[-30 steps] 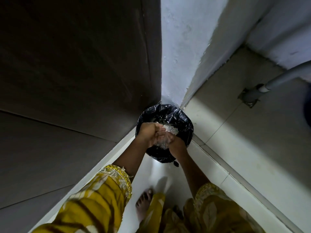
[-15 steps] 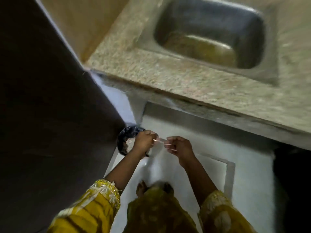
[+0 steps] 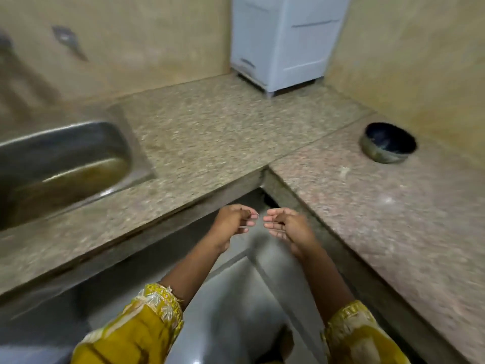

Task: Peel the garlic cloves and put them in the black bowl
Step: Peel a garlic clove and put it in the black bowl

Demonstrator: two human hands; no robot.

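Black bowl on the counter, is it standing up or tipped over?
Upright. The black bowl rests on the counter, its opening facing up.

Mustard-yellow patterned sleeves [image 3: 136, 334] (pale embroidered cuffs [image 3: 157, 300]) stop mid-forearm above bare left hand [image 3: 231, 224] and right hand [image 3: 288, 227].

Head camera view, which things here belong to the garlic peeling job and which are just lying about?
Job: black bowl on the right counter; left hand; right hand. No garlic shows.
Lying about: steel sink; white unit at the back; small pale scrap on the counter near the bowl.
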